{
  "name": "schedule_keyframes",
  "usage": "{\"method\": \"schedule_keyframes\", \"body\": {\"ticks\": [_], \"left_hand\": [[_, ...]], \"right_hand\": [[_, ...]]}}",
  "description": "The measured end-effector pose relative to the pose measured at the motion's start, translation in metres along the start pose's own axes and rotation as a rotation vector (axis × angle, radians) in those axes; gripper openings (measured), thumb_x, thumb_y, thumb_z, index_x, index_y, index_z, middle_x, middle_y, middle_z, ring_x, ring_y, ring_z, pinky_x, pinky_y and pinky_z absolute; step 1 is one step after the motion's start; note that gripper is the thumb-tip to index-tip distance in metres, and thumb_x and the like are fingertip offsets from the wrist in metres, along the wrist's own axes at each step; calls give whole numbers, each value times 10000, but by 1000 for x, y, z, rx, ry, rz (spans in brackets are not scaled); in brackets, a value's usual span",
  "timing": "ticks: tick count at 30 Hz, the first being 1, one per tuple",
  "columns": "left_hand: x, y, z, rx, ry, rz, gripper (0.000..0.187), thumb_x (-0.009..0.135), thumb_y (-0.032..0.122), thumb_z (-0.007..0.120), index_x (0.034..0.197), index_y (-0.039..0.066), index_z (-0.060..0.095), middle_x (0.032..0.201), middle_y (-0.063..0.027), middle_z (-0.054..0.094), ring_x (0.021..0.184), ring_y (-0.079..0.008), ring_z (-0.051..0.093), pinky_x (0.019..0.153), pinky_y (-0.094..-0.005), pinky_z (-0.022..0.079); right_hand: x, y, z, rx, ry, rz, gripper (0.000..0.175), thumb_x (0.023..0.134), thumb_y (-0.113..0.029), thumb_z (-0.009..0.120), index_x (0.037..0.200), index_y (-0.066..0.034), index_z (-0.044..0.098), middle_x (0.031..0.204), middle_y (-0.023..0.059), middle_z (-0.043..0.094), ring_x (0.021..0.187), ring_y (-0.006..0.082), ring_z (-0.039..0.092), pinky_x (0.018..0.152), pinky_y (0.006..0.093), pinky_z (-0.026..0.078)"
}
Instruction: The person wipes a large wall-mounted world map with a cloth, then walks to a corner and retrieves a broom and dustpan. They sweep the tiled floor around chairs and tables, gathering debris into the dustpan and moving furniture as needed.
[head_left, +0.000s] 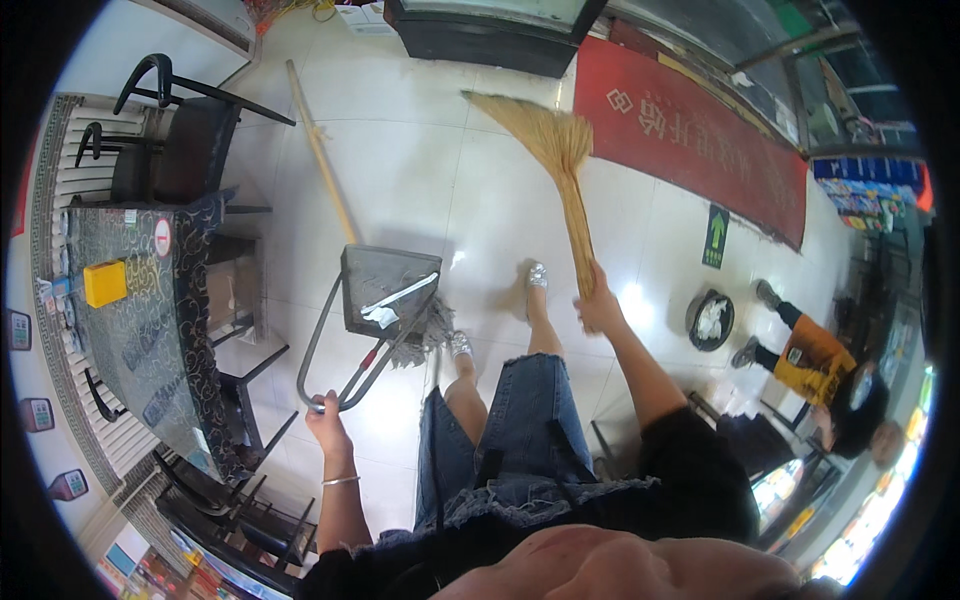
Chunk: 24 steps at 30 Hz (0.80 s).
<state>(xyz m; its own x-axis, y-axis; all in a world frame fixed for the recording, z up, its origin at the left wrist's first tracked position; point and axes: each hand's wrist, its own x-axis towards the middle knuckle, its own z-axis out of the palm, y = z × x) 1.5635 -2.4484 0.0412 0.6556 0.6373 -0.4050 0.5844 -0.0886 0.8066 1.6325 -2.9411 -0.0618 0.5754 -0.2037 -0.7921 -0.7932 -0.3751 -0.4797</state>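
My left hand (327, 421) is closed around the bent metal handle of a dustpan (390, 274), which hangs in front of my legs at the left. In the pan lie a white stick-like piece and a crumpled white scrap (385, 316), with dust. My right hand (598, 304) grips the short handle of a straw broom (559, 142); its bristles point away from me, near the red mat. A mop's grey strands (427, 337) show beside and under the dustpan, and a wooden pole (319, 157) reaches out beyond it over the tiled floor.
At the left stand a table with a patterned cloth (199, 300), a yellow box (105, 283) and black chairs (196, 150). Ahead is a dark cabinet (484, 45). On the right are a red mat (690, 142), a bin with white waste (711, 320) and a person in orange (814, 360).
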Motion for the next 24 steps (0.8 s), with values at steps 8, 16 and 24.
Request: {"method": "schedule_keyframes", "body": {"ticks": [8, 16, 24], "left_hand": [[-22, 19, 72, -67, 63, -41, 195, 870, 140, 626, 713, 92, 521, 723, 38, 492, 718, -78, 434, 721, -271, 340], [-25, 30, 116, -45, 141, -141, 209, 883, 153, 626, 715, 102, 512, 698, 52, 449, 700, -74, 382, 686, -283, 306], [-42, 33, 130, -104, 119, -183, 222, 863, 149, 669, 711, 119, 511, 688, 73, 429, 666, -60, 358, 643, -264, 292]], "right_hand": [[276, -76, 2, -25, 66, -46, 889, 780, -130, 614, 1493, -241, 94, 810, 209, 644, 637, 310, 662, 585, 417, 545], [120, 14, -122, -324, -298, 114, 964, 753, -113, 640, 1496, -276, 48, 936, 248, 632, 784, 398, 652, 665, 441, 555], [121, -92, -191, -305, -114, -75, 851, 777, -25, 598, 1479, -277, 190, 937, 162, 632, 642, 236, 650, 575, 365, 542]]}}
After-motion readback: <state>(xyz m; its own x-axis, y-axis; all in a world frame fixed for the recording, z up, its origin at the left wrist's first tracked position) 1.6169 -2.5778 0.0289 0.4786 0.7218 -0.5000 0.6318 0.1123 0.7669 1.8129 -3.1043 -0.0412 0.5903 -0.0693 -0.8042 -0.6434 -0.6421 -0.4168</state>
